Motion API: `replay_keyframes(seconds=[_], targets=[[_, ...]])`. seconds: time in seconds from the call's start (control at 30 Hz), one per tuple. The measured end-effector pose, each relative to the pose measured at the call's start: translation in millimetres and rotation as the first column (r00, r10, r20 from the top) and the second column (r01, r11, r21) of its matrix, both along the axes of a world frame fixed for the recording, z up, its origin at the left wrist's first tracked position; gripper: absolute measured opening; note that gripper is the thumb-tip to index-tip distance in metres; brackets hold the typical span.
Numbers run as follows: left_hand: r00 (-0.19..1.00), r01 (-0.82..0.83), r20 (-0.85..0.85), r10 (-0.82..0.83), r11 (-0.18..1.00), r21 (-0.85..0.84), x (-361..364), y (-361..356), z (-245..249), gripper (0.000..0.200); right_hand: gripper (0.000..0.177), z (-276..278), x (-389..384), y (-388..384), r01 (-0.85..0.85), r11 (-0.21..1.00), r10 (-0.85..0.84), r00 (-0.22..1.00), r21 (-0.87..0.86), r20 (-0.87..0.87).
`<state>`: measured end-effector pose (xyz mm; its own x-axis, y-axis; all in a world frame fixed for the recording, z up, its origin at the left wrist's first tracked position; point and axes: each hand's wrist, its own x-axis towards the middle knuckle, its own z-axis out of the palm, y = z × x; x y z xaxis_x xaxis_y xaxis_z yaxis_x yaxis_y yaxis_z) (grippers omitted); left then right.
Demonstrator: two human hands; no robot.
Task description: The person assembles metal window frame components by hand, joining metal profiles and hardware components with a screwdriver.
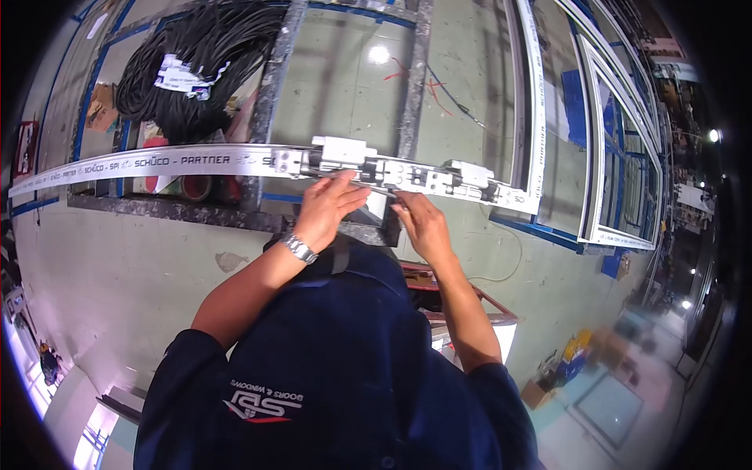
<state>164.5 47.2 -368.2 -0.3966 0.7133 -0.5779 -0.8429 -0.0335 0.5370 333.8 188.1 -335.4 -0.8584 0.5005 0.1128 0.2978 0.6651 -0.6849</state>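
The middle is brightly lit, with white glare on the floor (348,94), small lamps (714,135) glowing at the dim right, a hazy lower right, and edges bending into black corners.

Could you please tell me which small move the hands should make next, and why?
Perhaps press the left hand lightly against the printed profile to steady it, since that hand overlaps its near edge in view and the right hand is close beside.

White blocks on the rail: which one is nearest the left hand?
The larger-looking block, at picture left, just beyond the left hand. The smaller-looking block sits farther right along the rail.
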Motion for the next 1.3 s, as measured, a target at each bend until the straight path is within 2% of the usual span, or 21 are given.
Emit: replay_keyframes(seconds=[0.1,0.2,0.33,0.43,0.53,0.67,0.7,0.73,0.8,0.83,0.93,1.07,1.1,1.2,1.27,1.3], targets=[[1.0,-0.014,0.011,0.013,1.0,0.007,-0.9,-0.1,-1.4,0.035,0.027,0.7,-3.6,-9.4,0.073,0.997,-0.072,0.997,-0.034,0.023],[0.999,-0.014,0.044,0.013,0.999,0.029,-2.4,-2.1,-4.2,0.034,0.027,-4.4,-4.6,-12.9,0.103,0.995,-0.103,0.995,0.012,0.008],[1.0,-0.001,0.019,0.001,1.0,-0.007,-3.1,-1.4,-4.3,0.033,0.027,2.9,-2.3,-11.3,0.095,0.995,-0.09,0.983,-0.022,0.16],[0.999,-0.03,0.02,0.03,1.0,-0.002,-0.2,-1.0,-8.1,0.032,0.027,2.5,-0.5,-6.7,0.078,0.995,-0.069,0.987,-0.061,0.145],[0.998,-0.068,0.002,0.068,0.998,-0.01,2.7,1.5,-1.2,0.029,0.027,-3.9,3.4,-3.5,0.081,0.981,-0.072,0.996,-0.176,0.061],[0.996,-0.055,-0.067,0.052,0.997,-0.053,4.0,-0.7,-12.2,0.026,0.027,-3.4,3.3,3.4,0.003,0.998,-0.003,1.0,-0.069,-0.009],[0.997,-0.064,-0.05,0.063,0.998,-0.019,4.4,-3.3,-11.1,0.024,0.025,-6.9,6.4,7.0,-0.049,0.998,0.05,0.998,0.045,-0.03],[0.996,-0.072,-0.045,0.071,0.997,-0.036,6.1,-3.8,-10.3,0.023,0.025,-7.7,9.7,10.9,-0.067,0.995,0.07,0.997,0.076,-0.041],[0.988,-0.096,-0.126,0.086,0.993,-0.068,13.9,-2.4,-15.6,0.022,0.027,-1.0,23.3,17.7,-0.126,0.986,0.132,0.99,0.113,-0.047],[0.99,-0.13,-0.066,0.126,0.99,-0.062,19.4,0.1,-12.1,0.023,0.028,-4.4,33.0,27.6,-0.126,0.984,0.141,0.983,0.128,-0.118],[0.999,-0.023,-0.039,0.02,0.996,-0.083,36.1,22.6,-1.1,0.024,0.029,2.2,45.8,59.2,-0.119,0.992,0.125,0.98,0.046,-0.154],[0.99,-0.023,-0.143,0.009,0.994,-0.102,66.1,44.5,17.8,0.024,0.033,-0.8,58.1,92.9,-0.307,0.95,0.312,0.907,0.061,-0.283],[0.992,-0.011,-0.124,-0.004,0.993,-0.121,76.1,48.6,21.3,0.024,0.036,5.5,69.8,100.8,-0.357,0.933,0.357,0.896,0.049,-0.264],[0.995,-0.022,-0.101,0.01,0.993,-0.12,123.6,79.8,31.0,0.025,0.035,12.9,112.3,118.5,-0.329,0.944,0.32,0.907,0.013,-0.275],[0.995,0.052,-0.074,-0.061,0.992,-0.117,150.2,106.1,26.5,0.027,0.034,12.6,149.8,131.6,-0.304,0.953,0.299,0.933,0.008,-0.201],[0.988,0.148,-0.018,-0.151,0.982,-0.115,164.6,130.6,40.5,0.029,0.031,11.6,177.1,135.0,-0.175,0.982,0.162,0.973,-0.068,-0.163]])
